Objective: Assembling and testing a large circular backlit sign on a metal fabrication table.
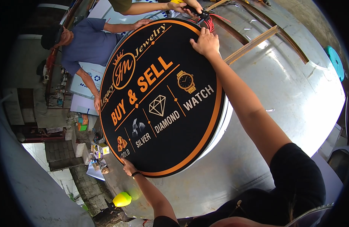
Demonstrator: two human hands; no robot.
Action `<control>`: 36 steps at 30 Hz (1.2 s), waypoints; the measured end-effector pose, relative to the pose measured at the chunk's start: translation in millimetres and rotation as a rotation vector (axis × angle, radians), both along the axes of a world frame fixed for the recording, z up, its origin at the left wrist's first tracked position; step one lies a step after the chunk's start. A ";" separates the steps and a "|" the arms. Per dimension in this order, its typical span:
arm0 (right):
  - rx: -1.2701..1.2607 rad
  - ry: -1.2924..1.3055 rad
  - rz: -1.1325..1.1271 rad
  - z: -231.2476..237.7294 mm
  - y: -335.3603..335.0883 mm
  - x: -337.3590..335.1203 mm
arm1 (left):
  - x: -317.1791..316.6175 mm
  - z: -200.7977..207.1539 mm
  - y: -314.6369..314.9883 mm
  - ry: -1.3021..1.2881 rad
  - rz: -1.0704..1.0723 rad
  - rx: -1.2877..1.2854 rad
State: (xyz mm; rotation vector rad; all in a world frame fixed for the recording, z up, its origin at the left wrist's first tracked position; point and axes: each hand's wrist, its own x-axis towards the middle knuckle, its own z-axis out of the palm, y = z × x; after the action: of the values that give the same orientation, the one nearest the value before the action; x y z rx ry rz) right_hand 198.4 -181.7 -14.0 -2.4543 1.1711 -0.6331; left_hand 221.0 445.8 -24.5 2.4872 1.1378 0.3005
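Note:
A large round sign [163, 143], black with an orange border and thick white side, lies tilted across the metal table [272, 128]. Small pictures of gold nuggets, silver bars, a diamond and a watch decorate its face. My left hand [130, 167], with a dark wristband, grips the near left rim, its fingers partly hidden. At the far right rim, my right hand [206, 42] is closed over the edge. A co-worker in a blue-grey shirt [85, 43] has both hands on the opposite rim. Another person's hands [185, 6] hold a black-handled tool [200, 13] beside red wire [210, 24].
Brown metal bars [253, 43] lie on the table beyond the sign. A teal round object [334, 62] sits past the right edge. Small boxes [100, 149] stand by the left edge, and a yellow-green bulb-shaped object [122, 199] is at the near left corner.

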 end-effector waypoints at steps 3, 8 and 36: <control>0.003 0.001 0.001 -0.6 -0.7 -0.1 | -0.6 -1.2 -1.7 0.001 0.002 0.002; -0.016 -0.008 -0.011 -2.8 -1.1 1.0 | 1.1 -1.9 0.1 0.003 -0.007 -0.005; -0.021 -0.025 -0.020 -3.2 -1.4 0.2 | 4.5 -5.8 5.0 -0.004 0.004 -0.039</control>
State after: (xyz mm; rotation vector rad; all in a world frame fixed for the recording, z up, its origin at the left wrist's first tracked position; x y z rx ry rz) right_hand 198.6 -183.1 -17.3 -2.4470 1.1868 -0.6834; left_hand 225.5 450.8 -30.3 2.4493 1.1361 0.2814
